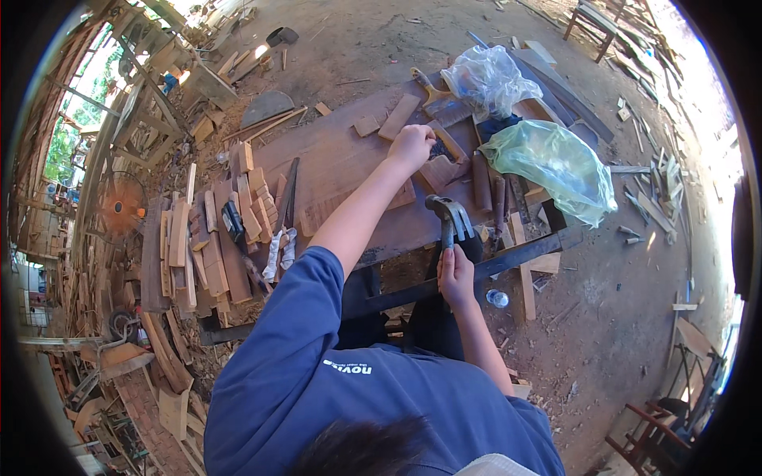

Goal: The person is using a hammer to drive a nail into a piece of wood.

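My right hand (456, 279) is wrapped round the handle of a claw hammer (450, 213), its dark metal head pointing away from me near the front edge of the bench. Stretched forward over the wooden bench top (333, 163), my left hand (412, 148) has its fingers drawn together; whatever they may pinch is too small to make out. Just right of those fingers, small dark pieces (436, 153) lie among wooden blocks. One flat wooden block (399, 117) rests just beyond the left hand. A wood piece with an angled end (438, 172) lies between the hand and the hammer.
Stacked wood strips (214, 262) crowd the bench's left end. A greenish plastic bag (552, 163) and a clear plastic bag (492, 79) lie at the right, near a wide brush (432, 94). A dark rail (429, 289) crosses before me. A plastic bottle (497, 298) is on the ground.
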`<control>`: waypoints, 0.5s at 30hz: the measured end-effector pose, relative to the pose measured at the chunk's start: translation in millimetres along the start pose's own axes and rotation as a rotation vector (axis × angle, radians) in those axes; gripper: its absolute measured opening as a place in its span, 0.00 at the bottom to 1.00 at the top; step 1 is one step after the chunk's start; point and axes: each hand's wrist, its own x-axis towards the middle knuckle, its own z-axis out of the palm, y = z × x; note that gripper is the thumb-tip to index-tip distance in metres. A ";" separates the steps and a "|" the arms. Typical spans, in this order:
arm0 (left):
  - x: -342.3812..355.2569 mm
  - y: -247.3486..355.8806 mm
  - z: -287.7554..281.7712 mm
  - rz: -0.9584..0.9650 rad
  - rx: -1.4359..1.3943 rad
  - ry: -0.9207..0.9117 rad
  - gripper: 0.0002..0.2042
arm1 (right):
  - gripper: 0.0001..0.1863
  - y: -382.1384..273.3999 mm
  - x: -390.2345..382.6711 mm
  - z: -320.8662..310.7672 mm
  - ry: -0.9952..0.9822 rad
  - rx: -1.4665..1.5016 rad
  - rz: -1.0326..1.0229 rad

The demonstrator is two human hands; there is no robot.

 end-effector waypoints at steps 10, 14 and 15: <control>5.0 22.5 10.9 0.012 0.315 -0.101 0.06 | 0.18 -5.1 0.4 0.2 -0.004 0.019 -0.015; 8.0 13.2 15.3 0.133 0.399 -0.075 0.05 | 0.18 0.2 1.8 1.4 -0.010 0.010 -0.055; 7.4 10.0 15.8 0.152 0.393 -0.045 0.05 | 0.18 -1.4 1.6 1.2 -0.011 0.008 -0.055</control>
